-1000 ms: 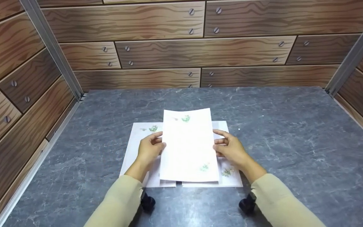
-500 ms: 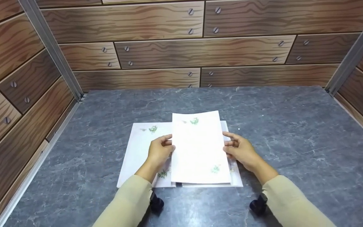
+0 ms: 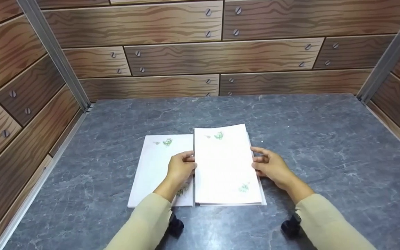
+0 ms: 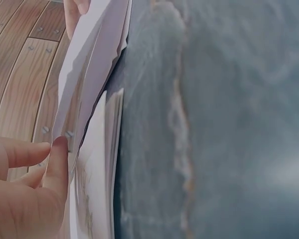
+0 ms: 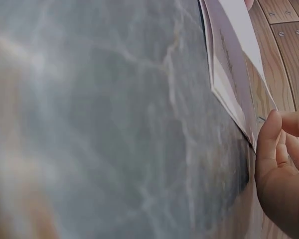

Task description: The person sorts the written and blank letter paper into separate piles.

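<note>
A white sheet of paper (image 3: pixel 224 163) with small green floral prints is held by its two long sides, just above the right-hand paper stack (image 3: pixel 263 198), which it mostly covers. My left hand (image 3: pixel 181 169) pinches the sheet's left edge between thumb and fingers. On the opposite edge, my right hand (image 3: pixel 273 169) pinches it the same way. The left wrist view shows the sheet (image 4: pixel 82 50) bowed and apart from the papers below, with the left thumb and fingertips at its edge. A second stack of similar printed paper (image 3: pixel 156 166) lies to the left, partly behind my left forearm.
Both stacks lie side by side on a dark grey marbled table (image 3: pixel 311 139). Wood-plank-patterned walls (image 3: pixel 172 59) enclose the back and sides, with metal corner posts (image 3: pixel 52 52). Black devices (image 3: pixel 176 225) are strapped at both wrists.
Both hands have carried the sheet to the right and slightly toward me, from across the two stacks to over the right one. The left stack is now uncovered by the sheet.
</note>
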`<state>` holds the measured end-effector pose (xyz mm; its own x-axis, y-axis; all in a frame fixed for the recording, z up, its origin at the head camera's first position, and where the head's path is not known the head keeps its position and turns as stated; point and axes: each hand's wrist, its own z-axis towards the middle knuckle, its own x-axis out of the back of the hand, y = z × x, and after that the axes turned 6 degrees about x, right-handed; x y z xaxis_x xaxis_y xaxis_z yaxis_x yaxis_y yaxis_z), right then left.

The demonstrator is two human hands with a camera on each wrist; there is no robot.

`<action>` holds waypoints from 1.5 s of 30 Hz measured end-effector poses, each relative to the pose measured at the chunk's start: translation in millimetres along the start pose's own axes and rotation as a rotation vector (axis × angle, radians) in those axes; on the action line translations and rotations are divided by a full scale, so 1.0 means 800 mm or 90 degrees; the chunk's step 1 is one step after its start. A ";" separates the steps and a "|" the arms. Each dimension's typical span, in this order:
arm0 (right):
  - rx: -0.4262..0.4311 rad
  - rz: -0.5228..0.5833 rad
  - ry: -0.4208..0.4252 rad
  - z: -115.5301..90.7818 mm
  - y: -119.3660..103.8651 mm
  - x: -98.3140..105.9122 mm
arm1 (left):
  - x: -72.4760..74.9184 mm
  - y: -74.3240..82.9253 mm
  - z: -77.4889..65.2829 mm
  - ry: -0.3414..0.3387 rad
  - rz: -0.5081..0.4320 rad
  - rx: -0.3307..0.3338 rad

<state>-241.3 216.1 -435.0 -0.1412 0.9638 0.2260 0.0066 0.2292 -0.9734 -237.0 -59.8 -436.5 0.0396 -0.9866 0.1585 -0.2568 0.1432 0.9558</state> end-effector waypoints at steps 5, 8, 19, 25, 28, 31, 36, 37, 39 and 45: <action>-0.004 -0.010 0.001 -0.001 0.002 0.002 | 0.000 0.000 0.000 -0.004 -0.004 -0.004; -0.004 -0.015 -0.003 -0.001 0.003 0.004 | 0.000 0.000 -0.001 -0.005 -0.008 -0.004; 0.014 -0.086 0.014 -0.002 0.007 0.009 | -0.002 0.002 -0.003 -0.018 0.011 -0.005; 0.049 -0.147 0.038 -0.003 0.009 0.009 | -0.003 0.002 -0.003 -0.016 0.029 -0.006; 0.064 -0.172 0.044 -0.003 0.009 0.010 | -0.004 0.002 -0.003 -0.011 0.028 -0.007; 0.073 -0.193 0.050 -0.003 0.009 0.010 | -0.005 0.004 -0.004 -0.010 0.036 -0.008; 0.072 -0.205 0.052 -0.005 0.009 0.010 | -0.005 0.005 -0.004 -0.014 0.053 -0.005; 0.070 -0.207 0.052 -0.005 0.009 0.011 | -0.005 0.005 -0.004 -0.013 0.052 -0.002; 0.066 -0.207 0.052 -0.005 0.009 0.011 | -0.005 0.005 -0.004 -0.012 0.048 -0.002; 0.054 -0.198 0.046 -0.006 0.007 0.012 | -0.004 0.004 -0.003 -0.017 0.023 -0.007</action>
<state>-237.9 227.0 -438.3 -0.0528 0.8570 0.5126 -0.1084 0.5053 -0.8561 -235.4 -56.0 -433.1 0.0054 -0.9825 0.1863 -0.2464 0.1793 0.9524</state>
